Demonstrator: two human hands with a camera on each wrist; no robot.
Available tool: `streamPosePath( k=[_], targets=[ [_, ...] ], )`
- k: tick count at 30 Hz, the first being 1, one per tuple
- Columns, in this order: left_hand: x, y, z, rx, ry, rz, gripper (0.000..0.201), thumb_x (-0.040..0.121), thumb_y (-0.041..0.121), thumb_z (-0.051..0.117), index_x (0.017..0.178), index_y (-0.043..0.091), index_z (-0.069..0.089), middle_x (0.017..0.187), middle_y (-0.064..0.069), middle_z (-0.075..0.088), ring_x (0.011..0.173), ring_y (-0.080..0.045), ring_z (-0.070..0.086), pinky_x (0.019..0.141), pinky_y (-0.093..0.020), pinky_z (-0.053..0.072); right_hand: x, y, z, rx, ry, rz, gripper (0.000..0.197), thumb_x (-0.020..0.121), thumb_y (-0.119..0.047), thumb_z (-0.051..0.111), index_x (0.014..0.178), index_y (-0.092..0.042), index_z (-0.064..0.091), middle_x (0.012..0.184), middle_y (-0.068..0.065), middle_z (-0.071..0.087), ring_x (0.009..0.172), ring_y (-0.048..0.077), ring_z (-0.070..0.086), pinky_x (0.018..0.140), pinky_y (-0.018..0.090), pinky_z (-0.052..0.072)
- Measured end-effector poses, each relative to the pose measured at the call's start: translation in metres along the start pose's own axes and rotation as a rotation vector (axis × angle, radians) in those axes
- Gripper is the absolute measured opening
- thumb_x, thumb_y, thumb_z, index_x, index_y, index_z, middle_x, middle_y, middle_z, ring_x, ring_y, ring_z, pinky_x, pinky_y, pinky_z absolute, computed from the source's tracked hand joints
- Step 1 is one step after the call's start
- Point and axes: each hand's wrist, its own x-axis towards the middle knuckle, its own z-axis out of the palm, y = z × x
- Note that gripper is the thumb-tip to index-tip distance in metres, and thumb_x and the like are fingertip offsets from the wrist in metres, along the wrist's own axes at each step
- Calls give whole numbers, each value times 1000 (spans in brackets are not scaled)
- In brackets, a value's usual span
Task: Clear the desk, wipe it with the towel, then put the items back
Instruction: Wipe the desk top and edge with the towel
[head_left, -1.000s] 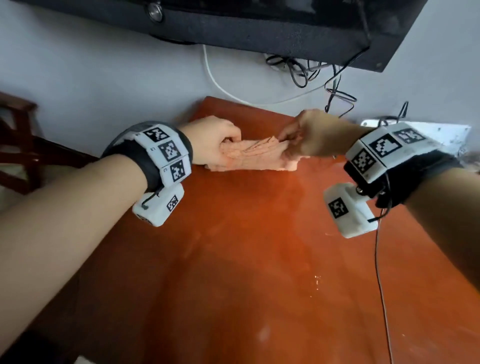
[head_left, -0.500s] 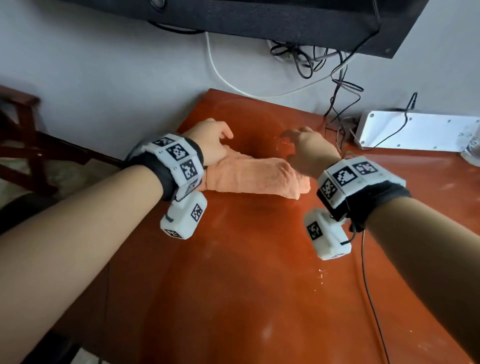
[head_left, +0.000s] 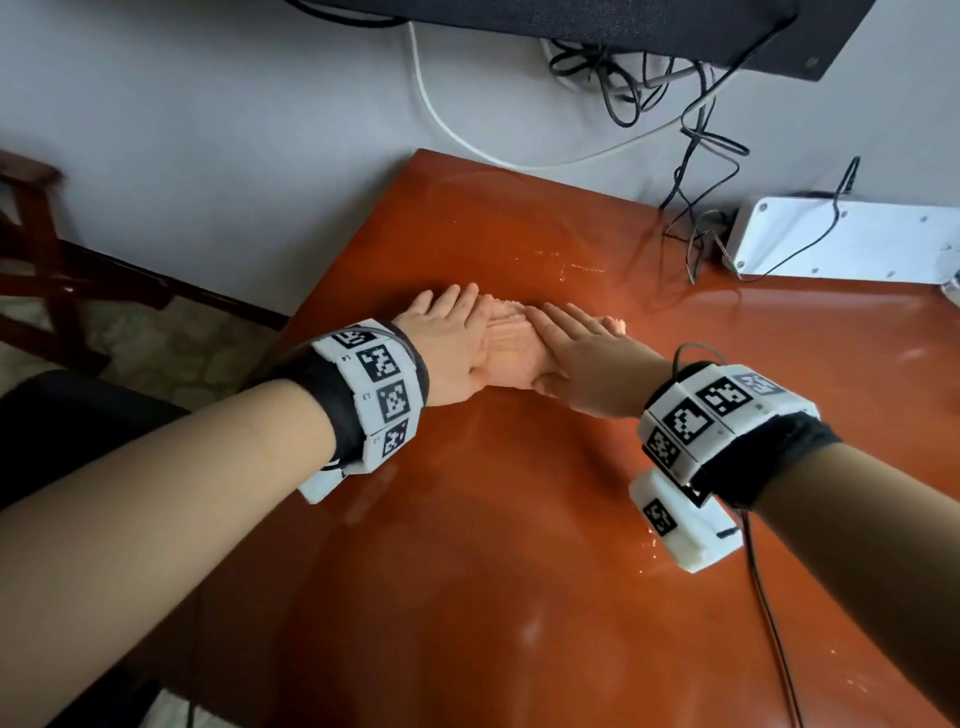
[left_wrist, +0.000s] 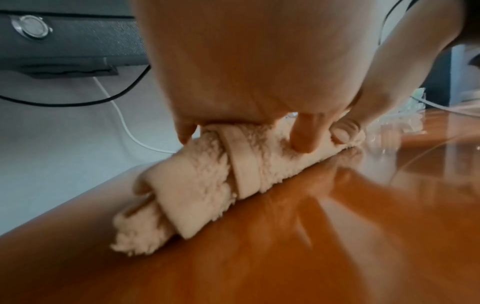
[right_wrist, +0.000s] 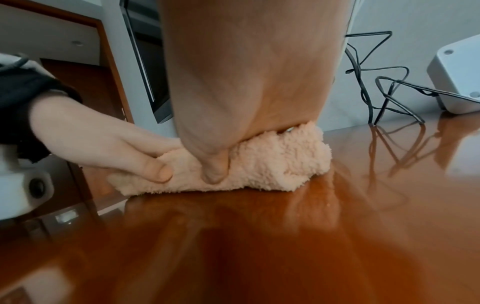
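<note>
Peach towel lies mostly hidden under flat left hand and right hand, fingers extended.

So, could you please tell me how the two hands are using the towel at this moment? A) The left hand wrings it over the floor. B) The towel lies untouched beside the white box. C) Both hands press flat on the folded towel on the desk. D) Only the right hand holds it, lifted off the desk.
C: the left hand and right hand lie side by side with straight fingers on the towel, which rests on the desk.
</note>
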Motion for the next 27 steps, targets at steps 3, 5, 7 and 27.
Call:
streamPosePath(
  k=[3, 5, 7, 27],
  targets=[
    [10, 1, -3, -27, -29, -16, 69, 99, 39, 27, 149, 5, -6, 158, -14, -5, 146, -26, -1, 119, -40, 6, 4, 1, -2, -15, 3, 27, 71, 98, -42, 34, 150, -22, -10, 159, 0, -5, 147, 22, -4, 119, 49, 6],
    [20, 5, -6, -63, -52, -41, 69, 99, 39, 27, 149, 5, -6, 158, -14, -5, 146, -27, -1, 119, -39, 7, 10, 5, -5, -38, -1, 64, 68, 99, -42, 32, 149, -23, -10, 159, -1, -6, 147, 22, -5, 118, 52, 5],
    [31, 9, -10, -101, -59, -62, 70, 99, 40, 28, 149, 5, -6, 158, -13, -6, 146, -27, -2, 119, -41, 9, 18, 10, -8, -64, -6, 116, 66, 99, -42, 30, 149, -26, -11, 159, -1, -8, 146, 24, -7, 116, 55, 4],
    [106, 15, -41, -246, 31, -139, 80, 94, 50, 38, 150, 10, -2, 158, -6, -9, 146, -25, -1, 115, -45, 14, 75, 64, -33, 45, 33, 251, 71, 97, -37, 42, 149, -32, -5, 155, 11, 2, 143, 31, 6, 115, 47, 17]
  ],
)
